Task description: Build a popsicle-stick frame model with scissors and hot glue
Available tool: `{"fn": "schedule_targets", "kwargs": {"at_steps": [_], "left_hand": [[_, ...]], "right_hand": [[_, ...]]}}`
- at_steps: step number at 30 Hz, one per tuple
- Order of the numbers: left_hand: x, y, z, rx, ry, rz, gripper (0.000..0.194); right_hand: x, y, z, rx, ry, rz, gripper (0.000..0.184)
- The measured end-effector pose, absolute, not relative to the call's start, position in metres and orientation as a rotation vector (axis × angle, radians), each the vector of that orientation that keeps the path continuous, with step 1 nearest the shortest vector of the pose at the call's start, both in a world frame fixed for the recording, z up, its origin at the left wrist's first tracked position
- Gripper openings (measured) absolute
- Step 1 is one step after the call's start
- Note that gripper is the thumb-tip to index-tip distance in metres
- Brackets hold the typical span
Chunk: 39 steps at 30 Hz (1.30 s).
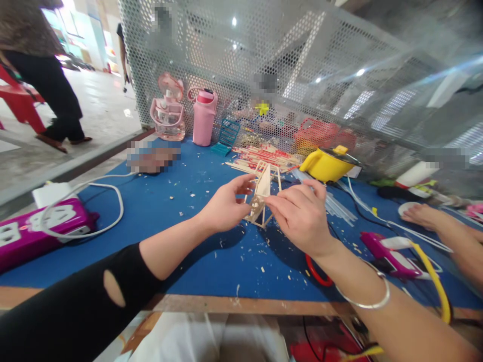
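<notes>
A small model of thin pale wooden sticks [265,182] stands on the blue table between my hands, its frame narrow and partly covered by my fingers. My left hand [227,203] has its fingers and thumb curled onto the model's left side. From the right, my right hand [302,215] pinches thumb and forefinger together at the model's near part; what lies in the pinch is too small to make out. Behind the model lies a loose pile of red-tipped wooden sticks [269,157]. A bundle of translucent glue sticks [339,205] lies beyond my right hand.
At the back are a pink bottle [204,120], a clear pink bottle [169,118], a teal stand [226,138] and a yellow pot [327,166]. Purple power strips [71,226] with cables lie left and right. A red handle [317,271] and a co-worker's hand [422,216] are at right.
</notes>
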<state>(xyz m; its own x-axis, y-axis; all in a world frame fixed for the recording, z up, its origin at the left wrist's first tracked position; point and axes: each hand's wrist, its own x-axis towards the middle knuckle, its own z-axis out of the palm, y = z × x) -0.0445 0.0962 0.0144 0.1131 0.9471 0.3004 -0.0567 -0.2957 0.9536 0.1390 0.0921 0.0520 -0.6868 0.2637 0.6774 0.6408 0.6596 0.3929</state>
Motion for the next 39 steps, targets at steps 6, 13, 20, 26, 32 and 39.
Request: {"fn": "schedule_targets", "kwargs": {"at_steps": [6, 13, 20, 26, 32, 39], "left_hand": [[-0.035, 0.024, 0.034, 1.615, 1.202, 1.253, 0.020], [-0.022, -0.033, 0.002, 1.450, 1.082, 1.013, 0.027], [-0.022, -0.028, 0.004, 1.214, 1.250, 1.107, 0.031], [-0.018, -0.028, 0.006, 1.167, 1.200, 1.202, 0.033], [-0.011, -0.037, 0.005, 1.078, 1.128, 1.291, 0.032], [0.007, -0.061, 0.018, 1.152, 1.059, 1.358, 0.025]], "right_hand": [[0.149, 0.036, 0.061, -0.691, -2.294, -0.471, 0.012], [0.150, -0.020, 0.016, -0.856, -2.196, -0.120, 0.011], [0.217, 0.012, 0.014, -2.023, -2.010, -0.225, 0.043], [0.260, 0.029, 0.015, -2.093, -1.853, 0.023, 0.044], [0.248, -0.044, 0.008, -1.435, -1.383, 0.628, 0.039], [0.160, -0.103, -0.004, -1.191, -1.494, 1.139, 0.044]]}}
